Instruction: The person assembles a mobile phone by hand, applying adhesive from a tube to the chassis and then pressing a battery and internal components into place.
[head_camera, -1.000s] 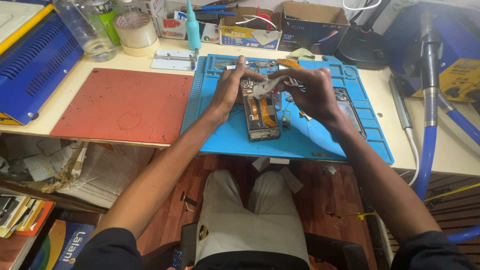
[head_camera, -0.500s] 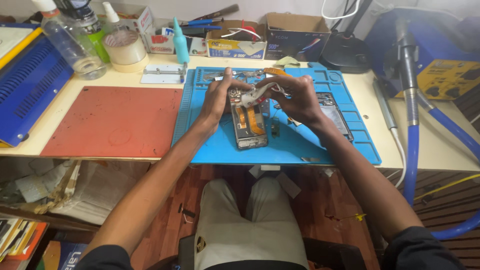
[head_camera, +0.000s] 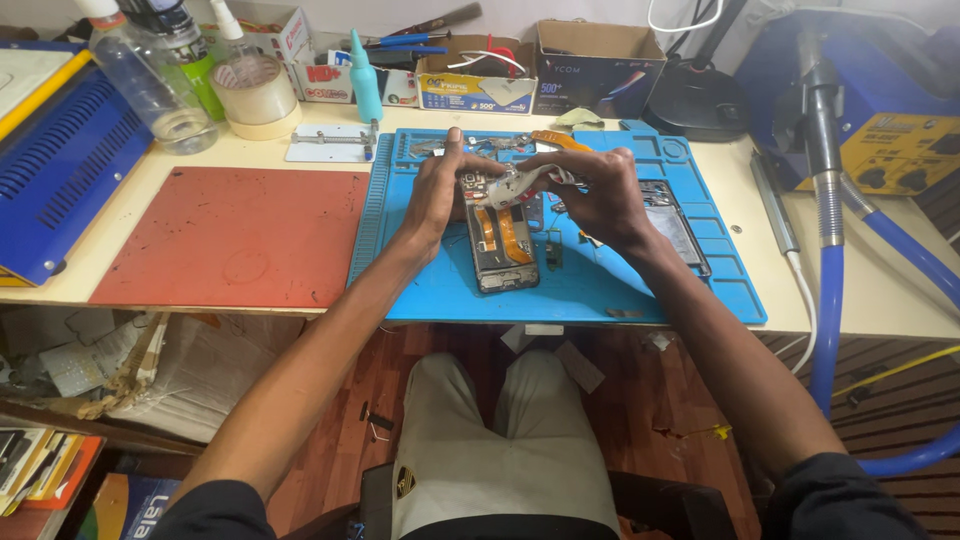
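An opened phone (head_camera: 503, 248) with orange flex cables showing lies on a blue work mat (head_camera: 600, 285). My left hand (head_camera: 437, 190) rests along the phone's left edge near its top, fingers pointing up. My right hand (head_camera: 590, 195) is above the phone's upper right and pinches a pale, thin, bent piece (head_camera: 520, 183) lifted over the phone's top end. Whether that piece is still joined to the phone is unclear. A second dark phone part (head_camera: 680, 225) lies just right of my right hand.
A red mat (head_camera: 235, 235) lies left of the blue one. Bottles (head_camera: 150, 85), a tape roll (head_camera: 253, 95), a teal dropper bottle (head_camera: 365, 80) and cardboard boxes (head_camera: 590, 65) line the back. A blue machine (head_camera: 60, 160) is at left; a blue hose (head_camera: 835, 290) and yellow station (head_camera: 900, 150) at right.
The camera view has shifted slightly; my hands stay on the phone. My right hand has raised the pale piece a little higher over the phone's top.
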